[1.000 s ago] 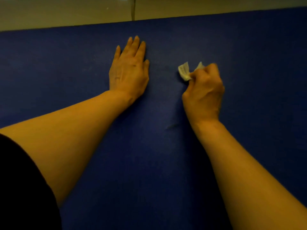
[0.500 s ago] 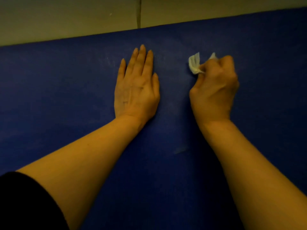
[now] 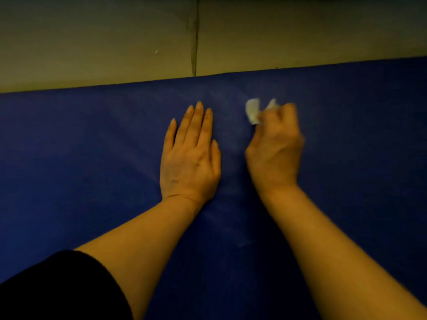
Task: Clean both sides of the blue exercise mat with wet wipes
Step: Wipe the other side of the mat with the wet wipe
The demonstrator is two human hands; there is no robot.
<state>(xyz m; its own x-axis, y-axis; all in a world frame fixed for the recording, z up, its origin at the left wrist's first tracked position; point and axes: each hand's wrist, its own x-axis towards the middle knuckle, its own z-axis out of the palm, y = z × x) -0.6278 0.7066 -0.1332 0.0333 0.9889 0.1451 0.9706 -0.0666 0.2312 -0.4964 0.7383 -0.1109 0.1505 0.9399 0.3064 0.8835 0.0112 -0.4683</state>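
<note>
Head camera, looking down: a blue exercise mat [image 3: 92,158] lies spread flat on a pale tiled floor [image 3: 92,42], filling most of the view, its far edge running straight across below a dark grout line [image 3: 196,42] between two tiles. The left hand [image 3: 189,158] rests palm-down on the mat near that far edge, fingers straight and held close together, thumb tucked alongside — holding nothing. Just beside it, the right hand [image 3: 275,153] is curled around a crumpled white wet wipe [image 3: 253,110]; the wipe sticks out past the fingers toward the mat's far edge, with the knuckles blurred. Whether the wipe itself touches the mat cannot be told from this angle. Faint pale streaks [image 3: 231,139] mark the mat's surface between the two hands and trail back toward the person, with a small lighter scuff [image 3: 245,244] lying between the forearms. Both forearms are bare and reach in from the bottom of the view — a dark garment [image 3: 57,289] shows at the lower left corner, against the left arm.
</note>
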